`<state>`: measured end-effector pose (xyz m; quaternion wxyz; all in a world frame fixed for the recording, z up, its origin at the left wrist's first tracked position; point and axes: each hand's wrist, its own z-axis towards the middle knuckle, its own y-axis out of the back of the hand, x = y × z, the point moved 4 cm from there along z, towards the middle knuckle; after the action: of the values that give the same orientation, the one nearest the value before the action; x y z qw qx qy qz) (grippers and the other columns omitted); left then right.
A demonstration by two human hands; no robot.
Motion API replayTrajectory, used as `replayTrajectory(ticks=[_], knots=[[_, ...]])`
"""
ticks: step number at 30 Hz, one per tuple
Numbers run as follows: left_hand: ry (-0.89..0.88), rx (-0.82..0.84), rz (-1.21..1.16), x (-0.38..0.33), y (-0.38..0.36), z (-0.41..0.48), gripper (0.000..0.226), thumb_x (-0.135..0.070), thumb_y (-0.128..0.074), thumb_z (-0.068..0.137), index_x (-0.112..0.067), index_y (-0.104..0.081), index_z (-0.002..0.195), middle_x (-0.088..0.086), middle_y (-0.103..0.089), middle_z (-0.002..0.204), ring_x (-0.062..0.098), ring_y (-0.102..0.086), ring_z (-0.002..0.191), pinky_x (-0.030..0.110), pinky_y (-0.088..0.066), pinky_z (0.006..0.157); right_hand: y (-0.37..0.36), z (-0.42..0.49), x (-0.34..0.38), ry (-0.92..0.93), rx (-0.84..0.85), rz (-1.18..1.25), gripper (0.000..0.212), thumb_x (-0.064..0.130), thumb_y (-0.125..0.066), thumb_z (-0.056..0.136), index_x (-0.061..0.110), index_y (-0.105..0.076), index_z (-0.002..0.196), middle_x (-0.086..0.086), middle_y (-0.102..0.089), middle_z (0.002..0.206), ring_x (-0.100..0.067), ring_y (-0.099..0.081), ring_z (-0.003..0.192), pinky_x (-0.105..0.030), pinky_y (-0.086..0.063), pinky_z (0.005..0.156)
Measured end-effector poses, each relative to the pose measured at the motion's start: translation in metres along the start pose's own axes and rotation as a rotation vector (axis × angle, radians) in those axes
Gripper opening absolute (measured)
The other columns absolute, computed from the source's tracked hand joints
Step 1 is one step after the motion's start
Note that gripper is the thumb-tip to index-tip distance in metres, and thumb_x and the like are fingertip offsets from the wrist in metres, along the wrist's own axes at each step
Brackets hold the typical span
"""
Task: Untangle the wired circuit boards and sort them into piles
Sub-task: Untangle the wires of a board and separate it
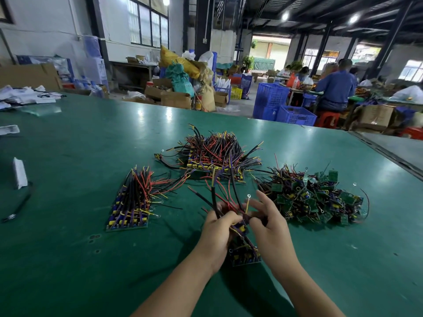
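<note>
- Glossy green tabletop [91,259]: carries all the work. Its far edge and right edge are in view, its near edge is cut off.
- Bristling pile of boards with red, black and yellow wires [212,156]: sits mid-table, towards the far edge, with its leads sticking upward.
- Loose tangled heap of small green circuit boards [315,200]: lies towards the right edge. How many boards it holds is hard to make out.
- Neat flat stack of blue-and-yellow boards [132,202]: lies left of centre, its wires combed one way.
- Hand-held bunch of wired boards [245,252]: hangs nearest the near edge. It is probably light, with stiff boards and floppy, snag-prone leads and ring terminals. It is best held by the board edges, since tugging the wires may strain the joints.
- Left hand [217,229]: its fingers are curled round the bunch's wires.
- Right hand [270,225]: thumb and forefinger seem to pinch the bunch while the other fingers spread. The contact is blurred.
</note>
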<state>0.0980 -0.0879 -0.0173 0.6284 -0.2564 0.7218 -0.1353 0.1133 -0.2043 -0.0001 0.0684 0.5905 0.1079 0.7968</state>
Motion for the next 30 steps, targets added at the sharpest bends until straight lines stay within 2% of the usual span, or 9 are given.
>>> replayTrajectory(ticks=[3,5,10,13,15,18,21,26,30], knots=[[-0.062,0.065,0.042,-0.001,-0.005,-0.005,0.037,0.013,-0.058,0.08,-0.002,-0.055,0.114,0.023,-0.069,0.105,0.03,-0.064,0.093,0.046,-0.049,0.089,0.0,0.001,-0.005,0.009,-0.009,-0.07,0.068,-0.011,-0.05,0.088,0.025,-0.039,0.144,0.013,-0.067,0.109,-0.001,-0.064,0.098,-0.028,-0.051,0.089],[-0.105,0.083,0.033,-0.002,-0.007,-0.006,0.037,0.013,-0.063,0.081,-0.004,-0.053,0.112,0.015,-0.069,0.096,0.028,-0.064,0.092,0.047,-0.047,0.093,-0.002,-0.001,-0.005,0.03,0.007,-0.091,0.073,-0.012,-0.051,0.088,0.03,-0.032,0.145,0.012,-0.067,0.11,-0.001,-0.062,0.104,-0.025,-0.05,0.091],[-0.065,0.082,0.02,-0.003,-0.007,-0.005,0.019,0.001,-0.065,0.086,-0.007,-0.066,0.102,0.013,-0.074,0.09,0.021,-0.07,0.08,0.03,-0.056,0.068,-0.01,-0.007,-0.004,0.044,0.128,-0.025,0.091,0.002,-0.051,0.08,0.044,-0.006,0.147,0.031,-0.055,0.128,0.01,-0.054,0.116,-0.006,-0.042,0.085],[-0.064,0.041,0.027,-0.002,-0.005,-0.005,0.01,-0.006,-0.066,0.088,-0.011,-0.073,0.093,0.018,-0.073,0.095,0.026,-0.071,0.084,0.032,-0.057,0.072,-0.015,-0.011,0.001,0.05,0.234,-0.081,0.098,0.012,-0.052,0.07,0.045,-0.003,0.148,0.031,-0.043,0.138,0.013,-0.048,0.122,-0.008,-0.04,0.093],[-0.041,-0.052,0.02,-0.001,-0.001,-0.005,0.007,-0.018,-0.07,0.087,-0.014,-0.075,0.086,0.013,-0.075,0.092,0.025,-0.072,0.085,0.032,-0.057,0.071,-0.016,-0.012,0.003,0.071,0.294,-0.176,0.097,0.013,-0.058,0.071,0.04,-0.01,0.151,0.029,-0.043,0.14,0.014,-0.044,0.126,-0.008,-0.036,0.099],[0.069,-0.138,-0.04,0.002,0.001,-0.002,0.032,-0.036,-0.072,0.082,-0.008,-0.072,0.097,0.012,-0.075,0.094,0.025,-0.073,0.086,0.031,-0.056,0.067,-0.017,-0.012,0.006,0.125,0.318,-0.286,0.089,0.014,-0.068,0.073,0.031,-0.029,0.151,0.016,-0.048,0.144,0.005,-0.043,0.131,-0.019,-0.036,0.108],[0.123,-0.106,-0.114,0.0,0.0,-0.003,0.047,-0.043,-0.074,0.067,-0.007,-0.072,0.096,0.013,-0.074,0.097,0.028,-0.071,0.091,0.038,-0.056,0.079,-0.016,-0.01,0.011,0.222,0.253,-0.37,0.073,0.019,-0.074,0.073,0.033,-0.046,0.14,0.019,-0.053,0.132,0.01,-0.047,0.119,-0.006,-0.034,0.099],[0.134,0.068,-0.08,0.001,-0.005,-0.005,0.031,-0.037,-0.075,0.063,-0.014,-0.078,0.083,0.01,-0.073,0.098,0.027,-0.067,0.103,0.044,-0.051,0.096,-0.011,-0.009,0.011,0.285,0.162,-0.445,0.059,0.009,-0.077,0.073,0.026,-0.061,0.128,0.034,-0.05,0.112,0.01,-0.052,0.104,0.003,-0.031,0.088],[0.088,0.044,-0.141,0.001,-0.007,-0.005,0.017,-0.023,-0.076,0.063,-0.014,-0.075,0.077,0.007,-0.073,0.086,0.02,-0.071,0.085,0.034,-0.056,0.075,-0.013,-0.011,0.015,0.32,0.139,-0.392,0.054,0.004,-0.072,0.071,0.029,-0.066,0.119,0.042,-0.06,0.086,0.013,-0.061,0.091,0.0,-0.039,0.074]])
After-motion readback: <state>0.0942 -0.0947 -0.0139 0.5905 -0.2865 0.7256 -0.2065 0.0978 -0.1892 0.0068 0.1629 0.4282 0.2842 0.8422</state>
